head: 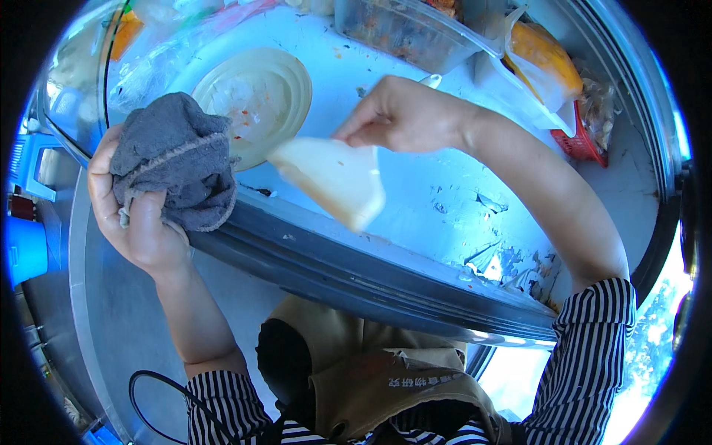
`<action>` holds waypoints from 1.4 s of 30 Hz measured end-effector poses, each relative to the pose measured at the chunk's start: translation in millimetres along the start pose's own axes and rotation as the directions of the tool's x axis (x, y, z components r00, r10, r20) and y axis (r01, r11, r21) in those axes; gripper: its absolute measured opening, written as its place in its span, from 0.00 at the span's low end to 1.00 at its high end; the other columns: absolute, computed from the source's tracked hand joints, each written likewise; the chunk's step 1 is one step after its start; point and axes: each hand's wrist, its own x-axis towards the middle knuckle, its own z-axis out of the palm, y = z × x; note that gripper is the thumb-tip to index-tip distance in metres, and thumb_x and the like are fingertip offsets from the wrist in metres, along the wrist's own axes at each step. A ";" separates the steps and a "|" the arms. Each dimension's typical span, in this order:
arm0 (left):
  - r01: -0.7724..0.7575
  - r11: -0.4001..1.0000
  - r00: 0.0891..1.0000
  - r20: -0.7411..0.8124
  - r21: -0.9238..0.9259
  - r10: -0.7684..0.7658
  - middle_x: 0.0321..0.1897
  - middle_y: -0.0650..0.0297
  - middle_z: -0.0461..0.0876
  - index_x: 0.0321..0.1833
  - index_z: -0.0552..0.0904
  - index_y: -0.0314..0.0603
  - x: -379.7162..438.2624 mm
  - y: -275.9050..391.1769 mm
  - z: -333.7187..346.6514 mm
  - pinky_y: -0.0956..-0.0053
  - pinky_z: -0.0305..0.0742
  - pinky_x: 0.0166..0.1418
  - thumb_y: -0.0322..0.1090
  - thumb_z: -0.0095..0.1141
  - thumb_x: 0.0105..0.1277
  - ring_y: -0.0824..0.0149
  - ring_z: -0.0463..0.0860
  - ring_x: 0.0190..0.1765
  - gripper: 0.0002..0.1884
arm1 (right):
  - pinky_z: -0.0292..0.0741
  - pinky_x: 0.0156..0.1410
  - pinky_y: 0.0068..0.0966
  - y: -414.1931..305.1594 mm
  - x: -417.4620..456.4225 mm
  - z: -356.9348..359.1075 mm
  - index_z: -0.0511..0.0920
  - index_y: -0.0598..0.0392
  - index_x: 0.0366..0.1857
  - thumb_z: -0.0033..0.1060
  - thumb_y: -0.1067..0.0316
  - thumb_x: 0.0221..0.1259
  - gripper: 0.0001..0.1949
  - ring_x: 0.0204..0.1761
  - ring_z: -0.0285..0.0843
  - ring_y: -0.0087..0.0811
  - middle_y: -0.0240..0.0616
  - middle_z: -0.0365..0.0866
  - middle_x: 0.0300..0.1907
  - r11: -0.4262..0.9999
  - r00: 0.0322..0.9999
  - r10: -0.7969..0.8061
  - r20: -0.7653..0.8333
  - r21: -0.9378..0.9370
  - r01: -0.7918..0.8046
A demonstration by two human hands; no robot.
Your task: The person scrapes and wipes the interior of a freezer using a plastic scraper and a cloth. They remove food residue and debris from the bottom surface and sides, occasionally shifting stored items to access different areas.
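My left hand (142, 233) grips a bunched dark grey cloth (172, 161) with a pale stitched edge, beside the front rim of a refrigerated display case. My right hand (381, 119) reaches inside the case and pinches a thin, whitish flat piece (339, 183) by its upper edge. That piece is blurred, with a brownish lower edge; its material is unclear. Between the hands lies a pale round dish (292, 72), partly behind the cloth. Translucent, crumpled material (253, 108) with red bits rests in the dish.
A clear plastic tub (389, 33) of food stands at the back. To the right are a bagged yellow item (548, 61) and a red basket (573, 139). Plastic bags (150, 78) lie at the left. Scraps (500, 264) litter the floor behind the dark rim (356, 278).
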 end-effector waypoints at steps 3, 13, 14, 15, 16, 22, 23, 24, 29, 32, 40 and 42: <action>0.012 1.000 1.000 -0.024 -0.002 -0.012 0.60 0.46 0.79 0.57 0.78 0.25 -2.6 -6.7 2.3 0.64 0.74 0.70 0.23 0.51 0.50 0.59 0.81 0.60 0.26 | 0.81 0.49 0.38 -43.1 25.7 -19.1 0.90 0.57 0.45 0.67 0.63 0.63 0.13 0.42 0.88 0.41 0.47 0.90 0.38 0.975 0.989 0.150 -0.018 -0.162 -0.151; -0.060 0.980 0.997 0.061 0.188 0.050 0.60 0.45 0.76 0.54 0.78 0.24 3.7 0.7 -1.2 0.64 0.69 0.71 0.31 0.53 0.49 0.58 0.78 0.62 0.27 | 0.82 0.57 0.40 16.3 -112.2 -24.9 0.91 0.48 0.47 0.60 0.56 0.66 0.15 0.46 0.89 0.50 0.50 0.91 0.43 0.781 0.886 0.451 -0.105 -0.433 -0.449; -0.034 0.983 0.998 0.054 0.181 0.025 0.61 0.45 0.76 0.53 0.79 0.24 3.6 2.9 1.2 0.63 0.67 0.72 0.32 0.53 0.49 0.57 0.77 0.63 0.27 | 0.83 0.57 0.38 27.2 -140.0 -18.0 0.91 0.49 0.48 0.60 0.56 0.67 0.15 0.45 0.90 0.47 0.48 0.91 0.41 0.766 0.856 0.504 -0.117 -0.397 -0.505; -0.021 0.987 0.999 0.046 0.159 0.014 0.62 0.44 0.76 0.53 0.79 0.25 2.0 0.0 3.6 0.63 0.67 0.72 0.33 0.53 0.50 0.57 0.77 0.63 0.26 | 0.80 0.64 0.41 16.0 -163.5 -18.3 0.91 0.48 0.47 0.63 0.54 0.66 0.15 0.54 0.87 0.47 0.50 0.90 0.46 0.712 0.758 0.648 -0.075 -0.295 -0.637; -0.029 0.983 0.998 0.064 0.180 0.017 0.63 0.44 0.75 0.54 0.79 0.25 1.2 -2.1 2.0 0.62 0.67 0.73 0.33 0.53 0.51 0.57 0.77 0.63 0.26 | 0.79 0.64 0.41 16.9 -187.1 -11.7 0.89 0.49 0.52 0.64 0.56 0.66 0.16 0.55 0.87 0.47 0.51 0.90 0.47 0.699 0.738 0.669 -0.084 -0.268 -0.664; 0.001 0.975 0.991 0.128 0.223 -0.030 0.64 0.46 0.75 0.58 0.78 0.25 -0.7 -3.9 -10.6 0.62 0.68 0.73 0.30 0.52 0.55 0.56 0.77 0.65 0.26 | 0.83 0.60 0.36 8.8 -304.6 29.5 0.81 0.55 0.66 0.64 0.66 0.72 0.20 0.50 0.88 0.46 0.52 0.88 0.54 0.597 0.588 0.777 -0.226 -0.034 -0.802; 0.011 0.969 0.991 0.129 0.247 -0.044 0.64 0.46 0.75 0.59 0.78 0.26 -0.1 0.4 -11.7 0.62 0.68 0.73 0.30 0.52 0.55 0.56 0.77 0.65 0.26 | 0.83 0.60 0.37 5.9 -317.0 37.8 0.80 0.55 0.67 0.63 0.69 0.72 0.20 0.50 0.88 0.46 0.52 0.88 0.54 0.563 0.549 0.799 -0.244 -0.017 -0.826; 0.016 0.970 0.988 0.143 0.243 -0.052 0.64 0.47 0.76 0.60 0.78 0.26 0.4 1.0 -12.6 0.63 0.69 0.72 0.29 0.52 0.57 0.57 0.78 0.65 0.26 | 0.83 0.54 0.42 8.1 -331.4 50.6 0.85 0.50 0.58 0.63 0.74 0.66 0.17 0.47 0.87 0.54 0.51 0.89 0.47 0.557 0.525 0.774 -0.353 -0.014 -0.830; 0.035 0.946 0.967 0.227 0.323 -0.113 0.60 0.54 0.80 0.62 0.78 0.29 3.9 -2.6 -14.7 0.66 0.71 0.70 0.23 0.52 0.64 0.62 0.80 0.62 0.22 | 0.79 0.53 0.41 -0.1 -371.2 95.4 0.87 0.49 0.49 0.63 0.75 0.62 0.13 0.45 0.87 0.46 0.44 0.88 0.40 0.304 0.291 0.642 -0.710 -0.114 -0.946; 0.095 0.910 0.920 0.313 0.404 -0.235 0.57 0.58 0.81 0.63 0.78 0.30 10.2 -0.9 -4.7 0.72 0.71 0.67 0.22 0.55 0.68 0.67 0.80 0.59 0.19 | 0.78 0.51 0.40 -1.5 -384.4 107.6 0.89 0.48 0.49 0.63 0.74 0.65 0.12 0.41 0.86 0.44 0.41 0.86 0.36 0.351 0.185 0.536 -0.824 0.018 -0.936; 0.021 0.937 0.588 0.754 0.348 -0.293 0.59 0.56 0.80 0.68 0.74 0.37 9.8 38.8 160.7 0.70 0.73 0.68 0.25 0.62 0.69 0.65 0.80 0.62 0.24 | 0.83 0.46 0.35 -0.6 -381.1 107.2 0.91 0.47 0.49 0.67 0.72 0.67 0.11 0.41 0.88 0.40 0.40 0.88 0.39 0.383 0.016 0.641 -0.768 0.301 -0.874; -0.085 0.959 0.488 0.851 0.270 -0.196 0.60 0.56 0.80 0.70 0.74 0.40 -5.3 26.5 216.1 0.70 0.73 0.68 0.24 0.61 0.69 0.64 0.80 0.63 0.26 | 0.83 0.46 0.35 -1.3 -382.4 107.3 0.91 0.47 0.48 0.67 0.72 0.66 0.10 0.41 0.88 0.40 0.39 0.88 0.39 0.401 0.009 0.626 -0.779 0.313 -0.861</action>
